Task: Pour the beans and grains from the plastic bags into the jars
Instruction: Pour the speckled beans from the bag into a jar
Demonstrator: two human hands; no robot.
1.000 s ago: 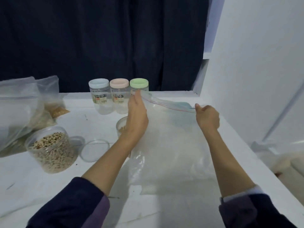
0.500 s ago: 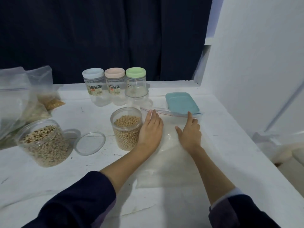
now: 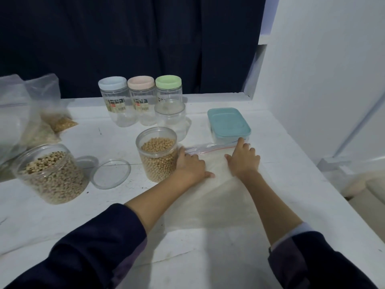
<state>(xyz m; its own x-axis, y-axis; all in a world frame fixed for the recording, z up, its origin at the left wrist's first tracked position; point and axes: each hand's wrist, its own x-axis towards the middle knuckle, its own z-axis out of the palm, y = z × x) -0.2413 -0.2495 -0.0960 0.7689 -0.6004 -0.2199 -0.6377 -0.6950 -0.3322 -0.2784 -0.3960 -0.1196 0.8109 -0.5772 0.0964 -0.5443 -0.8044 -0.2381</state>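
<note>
Your left hand [image 3: 192,165] and right hand [image 3: 243,161] lie flat, fingers spread, pressing the empty bag [image 3: 216,190] onto the white table [image 3: 41,222] at frame centre. The bean jar [image 3: 158,154] touches your left fingers [image 3: 183,152]. A dark curtain [image 3: 125,38] hangs behind.

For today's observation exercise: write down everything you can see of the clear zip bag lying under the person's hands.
The zip bag is clear, thin plastic and looks empty, lying flat on the white table. Its zip strip, with a red line, runs along the far edge, just in front of the teal-lidded box. The left hand and right hand both press palm-down on its upper part, the right forefinger reaching the strip. The soybean jar stands at its left corner.
</note>
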